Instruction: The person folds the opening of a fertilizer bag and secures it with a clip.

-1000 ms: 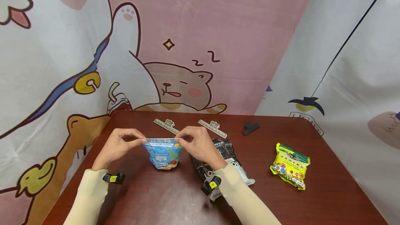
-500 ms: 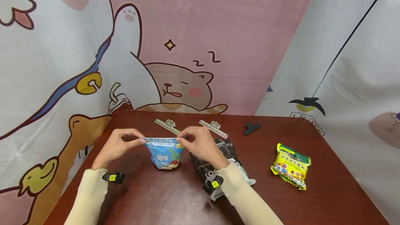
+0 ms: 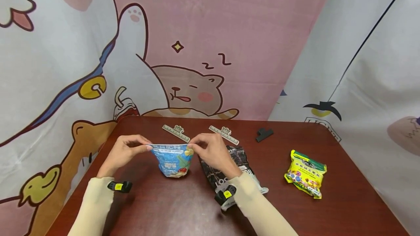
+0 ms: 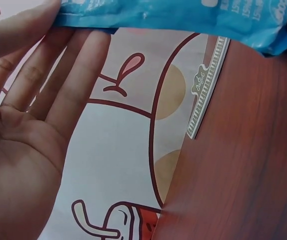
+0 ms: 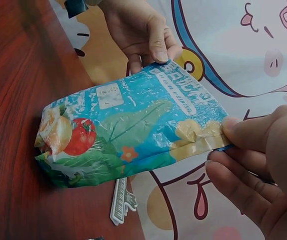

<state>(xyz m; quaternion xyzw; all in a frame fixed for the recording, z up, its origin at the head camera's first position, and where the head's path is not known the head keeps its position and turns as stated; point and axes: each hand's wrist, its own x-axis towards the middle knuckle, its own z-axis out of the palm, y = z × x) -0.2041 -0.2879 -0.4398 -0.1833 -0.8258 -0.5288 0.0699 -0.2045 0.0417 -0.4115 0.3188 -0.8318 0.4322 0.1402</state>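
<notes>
A blue printed bag [image 3: 172,160] with vegetable pictures stands upright between both hands, its top edge stretched flat. My left hand [image 3: 126,153] pinches the left top corner between thumb and fingers. At the opposite top corner, my right hand [image 3: 213,153] pinches with thumb and forefinger. Seen from the right wrist, the bag [image 5: 118,125] shows a tomato print and a crease along its side. The left wrist view catches only the underside of the blue bag [image 4: 158,17] above the left palm [image 4: 23,145].
Two piano-patterned clips [image 3: 176,133] [image 3: 224,134] and a black clip [image 3: 264,134] lie near the table's back edge. A black bag [image 3: 242,161] lies partly under the right forearm. Farther right is a yellow-green bag [image 3: 306,174] on the brown table [image 3: 164,210].
My right hand has shifted slightly to the right along the bag's top edge, onto its corner. The left hand has hardly moved.
</notes>
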